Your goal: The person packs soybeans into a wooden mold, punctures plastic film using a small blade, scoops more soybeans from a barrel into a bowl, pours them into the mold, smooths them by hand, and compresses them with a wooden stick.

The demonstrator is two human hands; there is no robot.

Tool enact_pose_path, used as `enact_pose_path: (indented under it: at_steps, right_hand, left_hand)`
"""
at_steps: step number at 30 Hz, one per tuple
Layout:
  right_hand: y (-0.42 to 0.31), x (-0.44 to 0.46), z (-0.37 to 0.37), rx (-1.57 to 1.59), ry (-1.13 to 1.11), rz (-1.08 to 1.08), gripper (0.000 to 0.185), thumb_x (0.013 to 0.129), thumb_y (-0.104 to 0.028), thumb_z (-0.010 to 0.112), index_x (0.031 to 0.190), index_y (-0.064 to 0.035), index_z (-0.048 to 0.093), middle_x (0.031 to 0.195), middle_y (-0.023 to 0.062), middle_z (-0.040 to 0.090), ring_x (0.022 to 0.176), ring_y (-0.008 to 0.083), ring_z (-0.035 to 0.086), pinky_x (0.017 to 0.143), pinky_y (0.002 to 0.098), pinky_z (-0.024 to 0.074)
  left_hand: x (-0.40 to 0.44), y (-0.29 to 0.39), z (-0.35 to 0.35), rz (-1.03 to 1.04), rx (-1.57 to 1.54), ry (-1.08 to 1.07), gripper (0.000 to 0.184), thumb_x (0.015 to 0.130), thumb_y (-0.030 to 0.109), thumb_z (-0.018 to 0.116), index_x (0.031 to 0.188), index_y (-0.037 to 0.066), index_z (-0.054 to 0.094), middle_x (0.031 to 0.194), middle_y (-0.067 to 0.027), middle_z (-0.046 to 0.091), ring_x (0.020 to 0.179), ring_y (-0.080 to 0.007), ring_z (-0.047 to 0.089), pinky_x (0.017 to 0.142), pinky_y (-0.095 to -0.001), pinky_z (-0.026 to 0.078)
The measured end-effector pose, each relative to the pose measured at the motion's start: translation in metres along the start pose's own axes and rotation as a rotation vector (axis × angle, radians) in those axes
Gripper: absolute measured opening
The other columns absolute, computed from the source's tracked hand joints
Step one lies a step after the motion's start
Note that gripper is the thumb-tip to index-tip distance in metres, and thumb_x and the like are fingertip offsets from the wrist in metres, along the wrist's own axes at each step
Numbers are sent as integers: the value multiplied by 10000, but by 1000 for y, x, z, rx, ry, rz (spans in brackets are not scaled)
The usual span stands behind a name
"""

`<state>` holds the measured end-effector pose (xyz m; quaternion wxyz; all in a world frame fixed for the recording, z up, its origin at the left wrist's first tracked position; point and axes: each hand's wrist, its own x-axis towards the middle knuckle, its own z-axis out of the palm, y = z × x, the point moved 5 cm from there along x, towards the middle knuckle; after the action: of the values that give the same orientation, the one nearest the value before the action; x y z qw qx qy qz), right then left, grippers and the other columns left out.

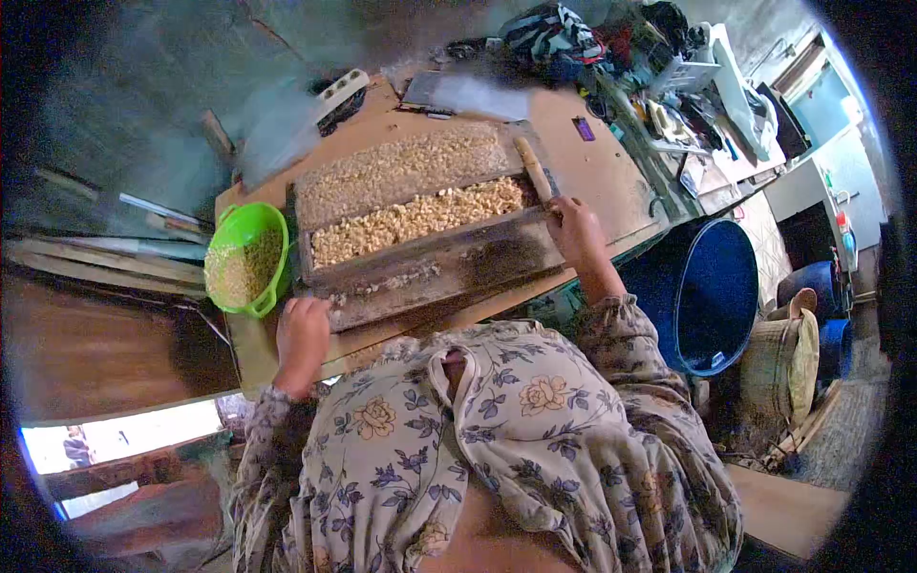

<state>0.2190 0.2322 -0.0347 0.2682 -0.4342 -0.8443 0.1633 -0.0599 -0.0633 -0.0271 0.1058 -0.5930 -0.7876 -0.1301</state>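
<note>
A dark wooden tray (420, 286) lies on the table in front of me. Pale, crumbly nut-like pieces fill it in two bands: a flatter far layer (401, 172) and a looser near strip (420, 220). My left hand (304, 332) is at the tray's front left corner, its fingers curled against the edge. At the right side, my right hand (577, 232) has its fingers closed around the near end of a wooden rolling pin (534, 167), which lies along the tray's right edge. A green plastic basin (250, 222) holding more pale pieces stands left of the tray.
The brown tabletop (621, 191) extends right, with a small purple packet (583, 129) on it. Clothes and bags (549, 38) pile up behind. A large blue barrel (716, 296) and a woven sack (776, 368) stand at right; wooden planks (105, 265) lie at left.
</note>
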Motion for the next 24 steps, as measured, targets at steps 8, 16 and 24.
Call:
enact_pose_path:
  at_steps: [8, 16, 24]
  right_hand:
    - [11, 7, 3, 91, 16, 25, 167, 712, -148, 558, 858, -72, 588, 851, 187, 558, 761, 373, 543, 656, 429, 446]
    - [3, 10, -6, -36, 4, -14, 204, 730, -151, 568, 914, -64, 583, 833, 175, 570, 732, 334, 568, 628, 388, 455]
    - [-85, 35, -23, 262, 96, -276, 118, 728, -103, 576, 805, -14, 580, 696, 114, 577, 632, 252, 577, 575, 303, 451]
  left_hand:
    - [100, 100, -41, 247, -452, 253, 135, 672, 58, 581, 806, 54, 592, 805, -126, 587, 733, -289, 557, 660, -358, 447]
    - [150, 101, 8, 240, -254, 196, 118, 688, 113, 542, 790, 66, 580, 718, -110, 563, 678, -318, 543, 627, -388, 445]
    - [41, -34, -72, -269, -90, 774, 444, 652, -1, 487, 1093, 50, 484, 1008, -137, 502, 917, -287, 498, 818, -390, 388]
